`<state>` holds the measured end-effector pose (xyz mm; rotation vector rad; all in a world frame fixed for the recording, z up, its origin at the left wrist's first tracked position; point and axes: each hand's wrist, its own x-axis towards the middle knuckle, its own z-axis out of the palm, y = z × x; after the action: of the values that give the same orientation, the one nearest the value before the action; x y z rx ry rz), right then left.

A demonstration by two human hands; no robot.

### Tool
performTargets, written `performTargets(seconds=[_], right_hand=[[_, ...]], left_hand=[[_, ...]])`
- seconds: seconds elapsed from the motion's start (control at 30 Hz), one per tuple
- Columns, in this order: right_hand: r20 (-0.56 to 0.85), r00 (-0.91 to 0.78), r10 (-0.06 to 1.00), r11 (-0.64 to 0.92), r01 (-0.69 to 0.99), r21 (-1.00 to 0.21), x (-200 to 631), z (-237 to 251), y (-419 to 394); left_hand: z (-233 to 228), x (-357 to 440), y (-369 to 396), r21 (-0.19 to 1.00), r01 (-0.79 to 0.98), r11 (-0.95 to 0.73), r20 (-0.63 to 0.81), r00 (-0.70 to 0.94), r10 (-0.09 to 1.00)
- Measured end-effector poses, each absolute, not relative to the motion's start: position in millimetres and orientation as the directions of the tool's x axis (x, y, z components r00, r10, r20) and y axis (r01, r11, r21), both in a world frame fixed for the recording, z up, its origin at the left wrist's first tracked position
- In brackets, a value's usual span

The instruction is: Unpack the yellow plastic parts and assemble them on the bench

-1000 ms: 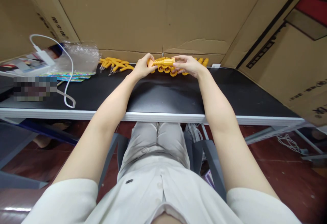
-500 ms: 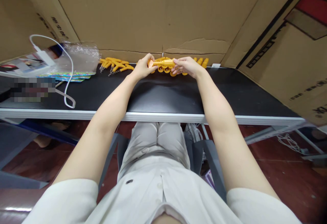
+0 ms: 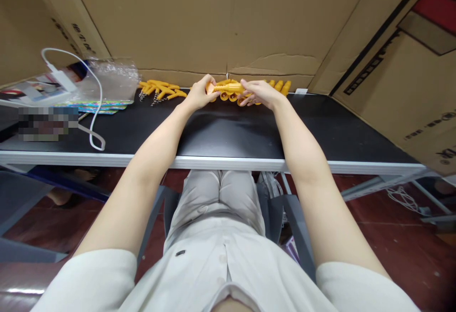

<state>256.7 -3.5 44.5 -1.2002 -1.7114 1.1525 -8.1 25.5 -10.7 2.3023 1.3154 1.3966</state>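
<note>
In both hands, above the black tabletop, is a yellow plastic piece (image 3: 230,87) lying level, with a ribbed shaft and a wider orange-yellow end on the left. My left hand (image 3: 198,94) is closed round that wide end. The fingers of my right hand (image 3: 261,93) curl loosely at the other end and partly hide it. Right behind and under the hands lie several yellow pieces with round, cup-like ends (image 3: 232,97). More yellow ribbed pieces (image 3: 279,86) stick out past my right hand. To the left is a pile of yellow stick-like pieces (image 3: 160,88) with thin metal coils.
A clear plastic bag (image 3: 114,77) lies on colourful flat packs (image 3: 107,107) at the left. Beside it are a white charger (image 3: 64,80) and its looped white cable (image 3: 96,127). Cardboard walls (image 3: 228,22) enclose the back and sides. A pale metal edge (image 3: 231,162) borders the table's front.
The fingers of my right hand have shifted and loosened a little round the right end of the yellow piece. My left hand keeps its place.
</note>
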Motion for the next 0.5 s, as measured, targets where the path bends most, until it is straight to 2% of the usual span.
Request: performTargets(seconds=[0.17, 0.33, 0.5], right_hand=[[0.125, -0.287, 0.950, 0.204, 0.264, -0.943, 257.2, 45.9, -6.5], [0.110, -0.244, 0.963, 0.182, 0.296, -0.937, 253.4, 42.1, -2.3], [0.089, -0.241, 0.967, 0.149, 0.247, -0.957, 251.5, 38.1, 2.7]], left_hand=[[-9.4, -6.4, 21.3, 0.519, 0.606, -0.603, 0.641, 0.191, 0.743], [-8.3, -1.6, 16.1, 0.519, 0.587, -0.622, 0.652, 0.199, 0.732], [-9.5, -1.6, 16.9, 0.526, 0.594, -0.609, 0.636, 0.200, 0.745]])
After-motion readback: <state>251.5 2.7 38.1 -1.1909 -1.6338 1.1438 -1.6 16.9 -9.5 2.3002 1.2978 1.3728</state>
